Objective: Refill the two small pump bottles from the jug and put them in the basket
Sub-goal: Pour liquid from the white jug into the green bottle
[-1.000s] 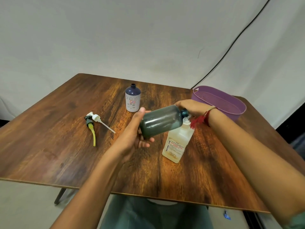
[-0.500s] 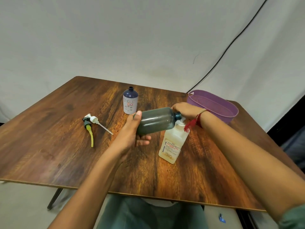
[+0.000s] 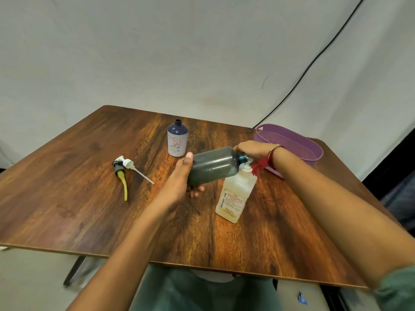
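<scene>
My left hand (image 3: 179,185) grips the base of a dark translucent bottle (image 3: 213,164), which lies nearly level in the air. Its open mouth points right, just over the white neck of a clear bottle (image 3: 235,198) with yellowish liquid that stands on the table. My right hand (image 3: 253,150) is closed around the dark bottle's neck; its fingertips are hidden behind it. A small navy and white bottle (image 3: 177,140) stands uncapped at the back. Two pump heads (image 3: 123,167) with tubes lie to the left. The purple basket (image 3: 314,151) sits at the right.
All of this rests on a wooden table (image 3: 67,198) in front of a white cloth backdrop. A black cable (image 3: 314,61) runs down the backdrop to the basket's corner. My lap shows below the table's near edge.
Both hands keep their hold and the dark bottle stays tipped over the clear bottle's neck. Only the view has shifted slightly.
</scene>
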